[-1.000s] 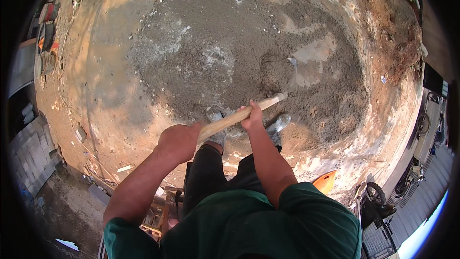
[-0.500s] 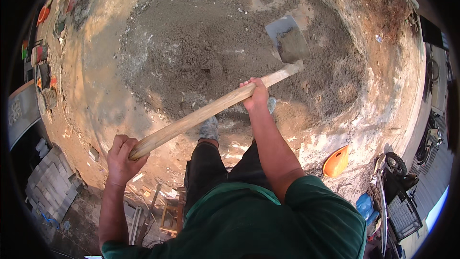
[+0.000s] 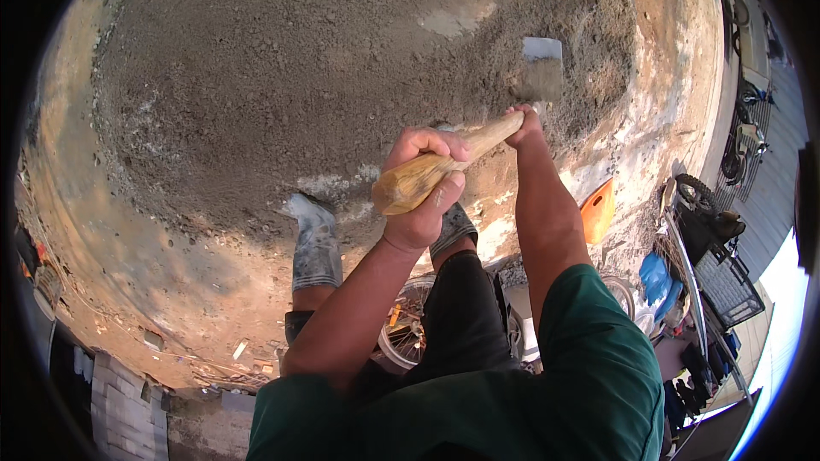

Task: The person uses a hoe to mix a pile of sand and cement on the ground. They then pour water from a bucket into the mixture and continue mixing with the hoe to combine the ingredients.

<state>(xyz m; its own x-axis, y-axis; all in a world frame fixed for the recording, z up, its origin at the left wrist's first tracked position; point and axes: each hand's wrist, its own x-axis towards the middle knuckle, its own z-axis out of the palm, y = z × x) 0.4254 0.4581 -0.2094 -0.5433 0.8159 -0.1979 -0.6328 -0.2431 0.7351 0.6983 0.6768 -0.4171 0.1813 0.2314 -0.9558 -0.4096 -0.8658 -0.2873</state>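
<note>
A hoe with a thick wooden handle slants from my body toward the far right. My left hand is wrapped round the butt end of the handle, in front of my legs. Farther along, close to the blade, my right hand grips the same handle. The flat metal blade rests at the right part of a wide grey heap of wet-looking mix, its lower half smeared with the mix. Part of the handle's far end is hidden by my right hand.
My boots stand at the near edge of the heap. An orange container lies to the right, with a blue bag and a black crate beyond it. A bicycle wheel shows by my legs.
My left hand has swung rightward and up with the handle's butt end. My right hand and the blade have shifted right. My legs have stepped apart, and the view has turned.
</note>
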